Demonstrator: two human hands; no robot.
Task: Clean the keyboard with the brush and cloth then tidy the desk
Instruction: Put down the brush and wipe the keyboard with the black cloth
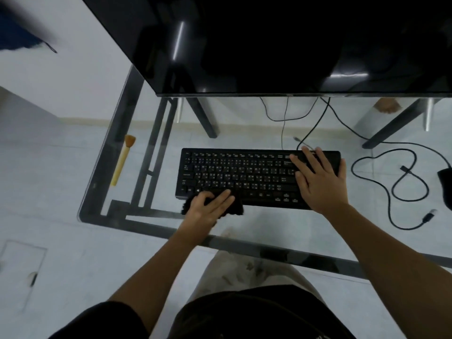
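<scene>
The left hand (208, 207) presses the black cloth (236, 208) on the front left edge of the keyboard (244, 174), the right hand (320, 182) lies open and flat on its right end; the brush (122, 159) lies well apart at the left of the glass desk (137, 94)

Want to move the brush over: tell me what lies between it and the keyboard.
Head view: only glass desk top and a dark frame bar beneath it separate the brush from the keyboard.

A glass desk (115, 133) carries a black keyboard (244, 174) under both hands; a brush (122, 160) lies well left of the cloth-holding hand.
</scene>
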